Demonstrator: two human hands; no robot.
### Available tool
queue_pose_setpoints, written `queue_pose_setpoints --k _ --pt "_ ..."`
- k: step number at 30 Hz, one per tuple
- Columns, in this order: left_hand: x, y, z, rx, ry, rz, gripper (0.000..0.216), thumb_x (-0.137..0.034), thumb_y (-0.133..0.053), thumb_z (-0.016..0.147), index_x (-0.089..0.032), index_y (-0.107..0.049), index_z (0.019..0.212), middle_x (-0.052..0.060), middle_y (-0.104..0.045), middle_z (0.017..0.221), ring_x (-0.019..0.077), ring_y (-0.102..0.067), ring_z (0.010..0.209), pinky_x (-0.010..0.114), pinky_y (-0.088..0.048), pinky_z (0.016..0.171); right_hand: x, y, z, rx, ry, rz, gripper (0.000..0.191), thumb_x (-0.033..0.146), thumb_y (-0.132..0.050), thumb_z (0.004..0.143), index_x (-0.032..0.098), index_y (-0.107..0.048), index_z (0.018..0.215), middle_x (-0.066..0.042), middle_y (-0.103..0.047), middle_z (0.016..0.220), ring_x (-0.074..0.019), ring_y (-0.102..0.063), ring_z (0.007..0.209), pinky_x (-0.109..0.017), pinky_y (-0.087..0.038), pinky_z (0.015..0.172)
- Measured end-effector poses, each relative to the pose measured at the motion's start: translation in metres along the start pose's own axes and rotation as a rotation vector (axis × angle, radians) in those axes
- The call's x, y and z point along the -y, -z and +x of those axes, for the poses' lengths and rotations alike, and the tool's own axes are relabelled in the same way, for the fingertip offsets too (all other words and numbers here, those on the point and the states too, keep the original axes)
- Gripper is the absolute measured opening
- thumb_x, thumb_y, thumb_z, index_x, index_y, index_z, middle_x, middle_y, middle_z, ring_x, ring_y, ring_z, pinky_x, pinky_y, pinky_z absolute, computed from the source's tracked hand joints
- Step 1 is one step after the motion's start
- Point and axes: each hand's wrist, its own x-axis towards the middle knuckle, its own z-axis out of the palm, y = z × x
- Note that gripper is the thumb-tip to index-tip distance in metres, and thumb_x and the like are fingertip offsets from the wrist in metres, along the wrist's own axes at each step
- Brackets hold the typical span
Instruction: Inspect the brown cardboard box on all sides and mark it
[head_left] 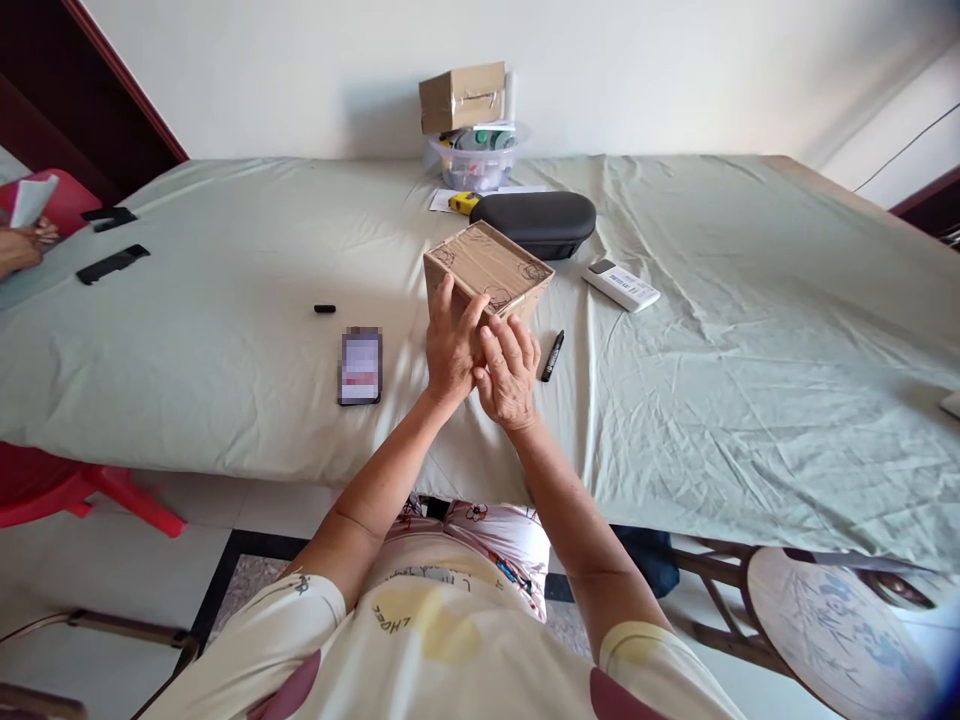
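A small taped cardboard box (491,262) rests on the pale green cloth-covered table (225,290), turned corner-on toward me. My left hand (448,345) lies against its near left side, fingers stretched up the face. My right hand (510,370) presses against the near corner beside it, fingers bent onto the box edge. The two hands touch each other. A black marker (553,355) lies just right of my right hand. A phone (361,365) lies to the left of my left hand.
Behind the box are a black zip case (536,220), a white remote (621,285) and a clear tub (474,160) with another cardboard box (463,96) on top. Another person's hand (22,245) shows at far left near two dark devices (112,263). A red chair (67,490) stands lower left, a round stool (832,630) lower right.
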Motion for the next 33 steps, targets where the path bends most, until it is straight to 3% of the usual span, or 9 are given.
queue_pose_setpoints --k 5,8,11,15,19,24,28,30,33 --pt "0.013 0.000 -0.005 0.055 -0.163 0.146 0.041 -0.051 -0.058 0.105 -0.035 -0.058 0.143 0.006 -0.029 0.178 0.0321 -0.029 0.167 0.059 -0.038 0.133 -0.017 0.002 0.009 -0.011 0.013 -0.197 0.076 0.077 -0.039 0.101 0.033 -0.047 0.162 -0.006 -0.050 0.168 -0.0365 -0.030 0.166 -0.062 -0.026 0.134" --pt "0.016 0.005 -0.007 0.081 -0.251 0.197 0.044 -0.048 -0.052 0.108 -0.038 -0.050 0.151 0.003 -0.017 0.182 0.0300 -0.025 0.169 0.058 -0.037 0.133 -0.032 0.012 0.014 -0.068 0.013 -0.284 0.074 0.071 -0.029 0.105 0.032 -0.037 0.168 -0.008 -0.041 0.174 -0.0356 -0.026 0.167 -0.064 -0.024 0.133" --pt "0.019 0.017 -0.006 0.122 -0.278 0.171 0.045 -0.047 -0.052 0.109 -0.036 -0.048 0.152 0.006 -0.017 0.183 0.0321 -0.025 0.168 0.058 -0.034 0.134 -0.048 0.023 0.020 -0.134 -0.037 -0.281 0.071 0.068 -0.029 0.107 0.034 -0.032 0.170 -0.008 -0.033 0.177 -0.0362 -0.026 0.167 -0.066 -0.027 0.131" --pt "0.027 0.036 0.001 0.223 -0.247 0.088 0.044 -0.051 -0.051 0.109 -0.033 -0.048 0.149 0.010 -0.026 0.180 0.0314 -0.037 0.163 0.051 -0.047 0.126 -0.067 0.029 0.021 -0.171 -0.123 -0.134 0.071 0.066 -0.032 0.108 0.033 -0.026 0.171 -0.012 -0.036 0.174 -0.0358 -0.037 0.161 -0.065 -0.041 0.124" --pt "0.033 0.042 0.004 0.286 -0.150 -0.001 0.050 -0.056 -0.051 0.107 -0.036 -0.045 0.153 0.010 -0.029 0.178 0.0298 -0.050 0.154 0.037 -0.063 0.103 -0.070 0.018 0.015 -0.118 -0.165 -0.005 0.068 0.061 -0.035 0.109 0.033 -0.026 0.170 -0.015 -0.047 0.167 -0.0335 -0.056 0.147 -0.060 -0.054 0.115" --pt "0.035 0.032 -0.002 0.226 -0.111 -0.035 0.055 -0.060 -0.050 0.107 -0.036 -0.041 0.155 0.011 -0.030 0.177 0.0327 -0.047 0.155 0.036 -0.066 0.096 -0.054 0.002 0.012 -0.139 -0.099 -0.091 0.077 0.060 -0.037 0.108 0.031 -0.010 0.174 -0.014 -0.039 0.173 -0.0367 -0.038 0.161 -0.067 -0.038 0.128" --pt "0.039 0.029 -0.011 0.143 -0.077 -0.075 0.054 -0.063 -0.052 0.105 -0.035 -0.044 0.151 0.012 -0.034 0.173 0.0332 -0.046 0.156 0.032 -0.067 0.086 -0.046 -0.004 0.010 -0.080 -0.084 -0.142 0.082 0.060 -0.035 0.108 0.031 0.003 0.174 -0.014 -0.033 0.177 -0.0371 -0.036 0.163 -0.066 -0.038 0.128" --pt "0.042 0.030 -0.014 0.096 -0.047 -0.116 0.055 -0.065 -0.054 0.103 -0.035 -0.045 0.149 0.011 -0.034 0.173 0.0332 -0.043 0.158 0.035 -0.067 0.093 -0.045 -0.004 0.007 -0.052 -0.080 -0.162 0.080 0.059 -0.033 0.109 0.030 0.001 0.175 -0.015 -0.033 0.178 -0.0363 -0.036 0.163 -0.065 -0.038 0.128" --pt "0.047 0.031 -0.017 0.014 0.004 -0.176 0.056 -0.066 -0.057 0.102 -0.035 -0.046 0.147 0.011 -0.035 0.173 0.0322 -0.041 0.160 0.046 -0.056 0.116 -0.046 -0.005 0.000 -0.016 -0.110 -0.188 0.076 0.059 -0.030 0.109 0.027 -0.009 0.175 -0.017 -0.036 0.176 -0.0344 -0.036 0.164 -0.063 -0.037 0.129"
